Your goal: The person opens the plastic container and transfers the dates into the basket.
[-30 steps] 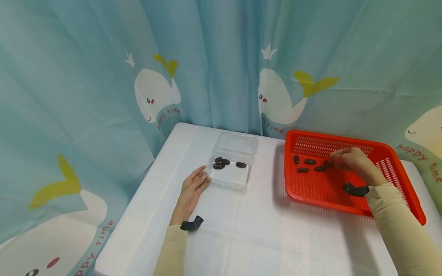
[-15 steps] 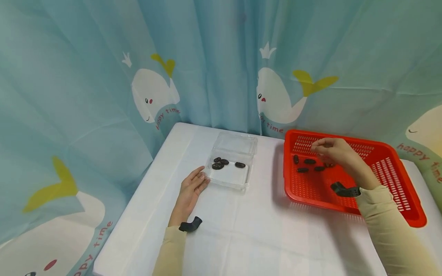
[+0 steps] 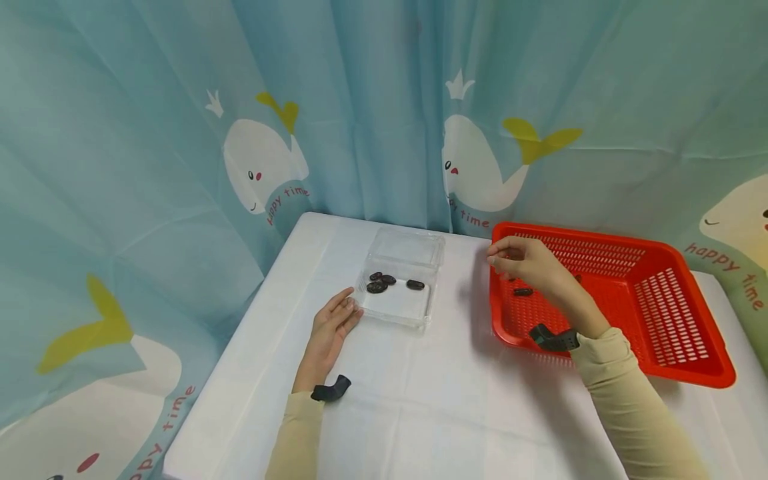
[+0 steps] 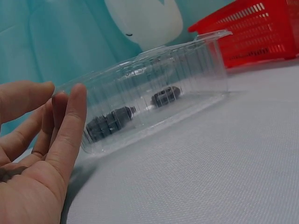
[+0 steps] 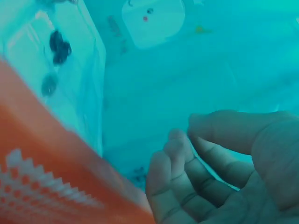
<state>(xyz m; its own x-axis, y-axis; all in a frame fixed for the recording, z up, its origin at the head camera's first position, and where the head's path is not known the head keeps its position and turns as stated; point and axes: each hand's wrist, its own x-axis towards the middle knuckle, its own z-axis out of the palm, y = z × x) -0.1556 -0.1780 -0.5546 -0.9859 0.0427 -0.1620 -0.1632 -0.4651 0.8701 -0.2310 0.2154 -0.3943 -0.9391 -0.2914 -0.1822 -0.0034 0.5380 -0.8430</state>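
Observation:
A clear plastic clamshell box (image 3: 393, 310) lies with its lid (image 3: 406, 247) folded back. Inside are several dark, glossy dates (image 3: 377, 287), most bunched at the left and one date (image 3: 415, 285) apart on the right. My left hand (image 3: 329, 333) rests at the box's front left corner, its fairly straight fingers (image 4: 70, 126) against the outer wall. My right hand (image 3: 531, 267) is over the left rim of a red basket (image 3: 624, 320), thumb and index fingertips together. Nothing shows between them, and I cannot tell whether a date is hidden there. A date (image 3: 523, 292) lies below it.
A white-covered table (image 3: 444, 407) carries the box and, to its right, the basket with its raised, slotted walls. Behind them hangs a blue curtain (image 3: 384, 133) with whale prints, close to the table's back edge. My right forearm crosses the basket's front rim.
My right hand has risen from among the dates in the basket and moved left to its left rim. My left hand stays at the box corner.

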